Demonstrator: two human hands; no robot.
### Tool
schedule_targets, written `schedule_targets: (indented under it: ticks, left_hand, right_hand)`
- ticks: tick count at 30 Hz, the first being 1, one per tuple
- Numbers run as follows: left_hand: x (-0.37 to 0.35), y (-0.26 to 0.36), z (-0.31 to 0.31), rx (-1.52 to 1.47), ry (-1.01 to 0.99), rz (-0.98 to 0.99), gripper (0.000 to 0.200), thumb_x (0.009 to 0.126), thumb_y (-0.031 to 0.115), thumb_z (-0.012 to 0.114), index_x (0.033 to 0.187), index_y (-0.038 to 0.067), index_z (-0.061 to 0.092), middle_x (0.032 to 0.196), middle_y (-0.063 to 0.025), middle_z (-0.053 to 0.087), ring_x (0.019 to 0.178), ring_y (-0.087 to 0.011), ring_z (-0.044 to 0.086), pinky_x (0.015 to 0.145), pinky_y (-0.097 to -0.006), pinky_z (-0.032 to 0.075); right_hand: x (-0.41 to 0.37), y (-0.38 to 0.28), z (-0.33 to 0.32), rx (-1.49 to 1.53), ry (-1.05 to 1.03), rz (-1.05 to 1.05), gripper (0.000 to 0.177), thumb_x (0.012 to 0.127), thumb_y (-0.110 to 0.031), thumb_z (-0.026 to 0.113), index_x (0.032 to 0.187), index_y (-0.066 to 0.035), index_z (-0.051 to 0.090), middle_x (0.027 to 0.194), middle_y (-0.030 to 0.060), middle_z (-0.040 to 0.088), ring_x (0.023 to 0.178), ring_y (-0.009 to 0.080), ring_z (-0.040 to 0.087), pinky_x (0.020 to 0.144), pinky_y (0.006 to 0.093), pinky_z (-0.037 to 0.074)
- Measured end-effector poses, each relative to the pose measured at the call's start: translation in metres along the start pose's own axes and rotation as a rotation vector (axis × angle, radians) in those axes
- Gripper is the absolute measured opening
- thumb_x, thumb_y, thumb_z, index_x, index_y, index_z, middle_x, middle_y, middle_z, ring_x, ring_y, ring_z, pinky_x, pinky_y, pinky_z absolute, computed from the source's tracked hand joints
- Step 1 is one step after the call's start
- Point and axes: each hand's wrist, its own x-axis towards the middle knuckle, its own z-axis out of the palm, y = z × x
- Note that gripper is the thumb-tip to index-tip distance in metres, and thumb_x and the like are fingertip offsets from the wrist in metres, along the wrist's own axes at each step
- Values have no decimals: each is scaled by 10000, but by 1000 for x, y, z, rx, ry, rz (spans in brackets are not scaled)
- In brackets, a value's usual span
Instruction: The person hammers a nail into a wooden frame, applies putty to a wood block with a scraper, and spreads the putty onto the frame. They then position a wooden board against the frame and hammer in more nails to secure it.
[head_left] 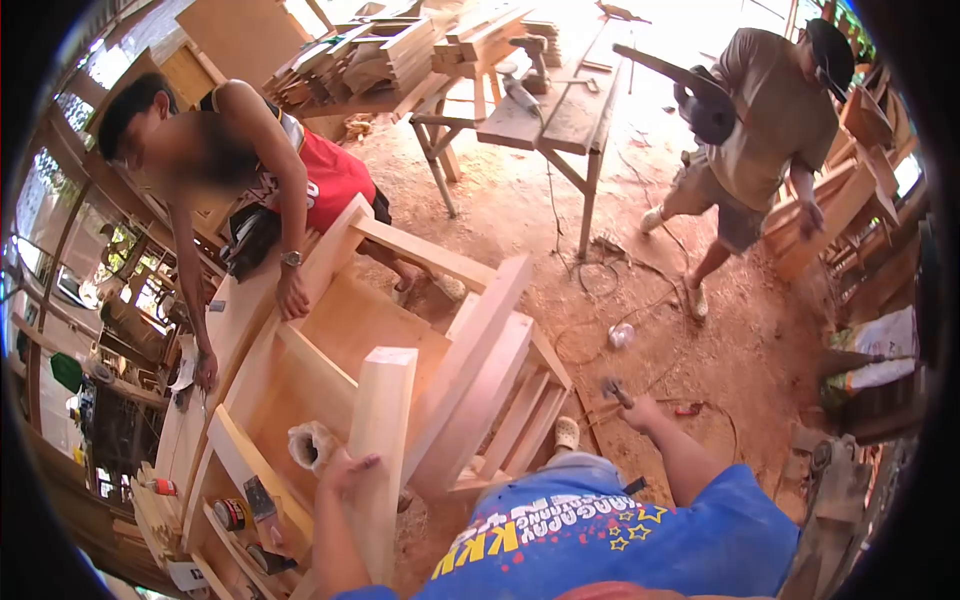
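Note:
My left hand (345, 474) grips the side of a thick, pale wooden post (383, 420) that stands up from a wooden frame. Just above that hand is a pale roll (312, 445) with a hollow end. Out over the dirt floor, my right hand (645, 414) is closed around the handle of a hammer (617, 391). Beside the post, wide slanting boards (472, 370) and a slatted part (525, 420) belong to the wooden work in front of me.
At the left a co-worker in red (335, 180) leans over a bench (230, 345), both hands on it. Another person (770, 120) stands at upper right near stacked wood. A table (530, 125) holds power tools. Cords (690, 405) cross the floor. A brush (262, 500) and can (232, 514) are lower left.

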Motion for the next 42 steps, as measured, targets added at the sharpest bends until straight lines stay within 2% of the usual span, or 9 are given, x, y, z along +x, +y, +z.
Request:
schedule_targets:
  ticks: [4, 6, 9, 13, 16, 23, 30, 32, 42]
  left_hand:
    - [32, -63, -19, 220, 119, -31, 945, 738, 684, 869, 1172, -126, 649, 1091, -176, 744, 946, -239, 722, 834, -389, 578]
    - [22, -43, -10, 219, 161, 7, 1042, 717, 793, 809, 1123, -152, 646, 1072, -217, 738, 972, -263, 720, 859, -396, 565]
    - [41, -67, -16, 428, 237, 34, 992, 777, 792, 762, 1120, -133, 657, 1082, -207, 734, 1024, -267, 703, 904, -401, 549]
    - [25, -37, -9, 150, 39, -48, 910, 872, 729, 722, 1217, -111, 661, 1160, -177, 730, 1082, -258, 686, 952, -400, 533]
    - [26, -38, -1, 26, 80, 93, 894, 892, 711, 715, 1253, -104, 667, 1157, -165, 732, 1075, -248, 679, 961, -393, 528]
    - [27, -38, 4, 178, 142, 152, 910, 890, 738, 693, 1213, -113, 701, 1133, -193, 735, 1119, -277, 675, 1000, -409, 517]
    - [-3, -2, 3, 147, 38, 19, 858, 810, 745, 767, 1153, -40, 720, 1090, -208, 772, 1049, -284, 747, 879, -430, 565]
    - [-43, 37, 29, 423, 319, 214, 815, 797, 682, 817, 1149, -41, 689, 1029, -188, 773, 979, -300, 753, 840, -425, 575]
    - [-122, 145, 161, 927, 285, 312, 792, 687, 539, 911, 1290, 116, 619, 1084, -148, 732, 978, -391, 715, 837, -499, 566]
  right_hand:
    - [-33, 175, 131, -155, -202, 279, 547, 919, -346, 629, 1422, -137, 578, 1013, 241, 736, 856, 377, 746, 686, 431, 603]
    - [-121, 179, 157, 336, 26, 604, 491, 906, -317, 638, 1347, -101, 646, 1051, 233, 745, 885, 354, 756, 723, 431, 608]
    - [-225, 117, 128, 318, -182, 861, 392, 903, -304, 637, 1179, -40, 728, 1079, 245, 748, 909, 363, 758, 743, 432, 603]
    - [-253, 218, 265, -48, 24, 631, 314, 838, -263, 701, 985, 6, 770, 919, 234, 761, 807, 336, 768, 728, 437, 603]
    - [-275, 171, 226, 190, -185, 698, 384, 822, -229, 695, 1117, 11, 743, 1081, 282, 740, 1032, 425, 736, 856, 487, 586]
    - [-266, 158, 191, 72, -11, 443, 387, 801, -297, 760, 973, 49, 732, 865, 251, 738, 787, 349, 754, 701, 455, 586]
    - [-212, 83, 127, 19, -93, 417, 432, 828, -326, 731, 1105, 3, 757, 1070, 253, 754, 1031, 412, 734, 890, 487, 577]
    - [-177, 63, 113, 1, -50, 322, 442, 837, -334, 724, 1117, 7, 753, 1078, 252, 754, 1053, 418, 726, 913, 491, 569]
    - [-56, 69, 43, 162, 56, 25, 421, 847, -390, 748, 847, 26, 680, 803, 247, 704, 771, 392, 707, 715, 501, 523]
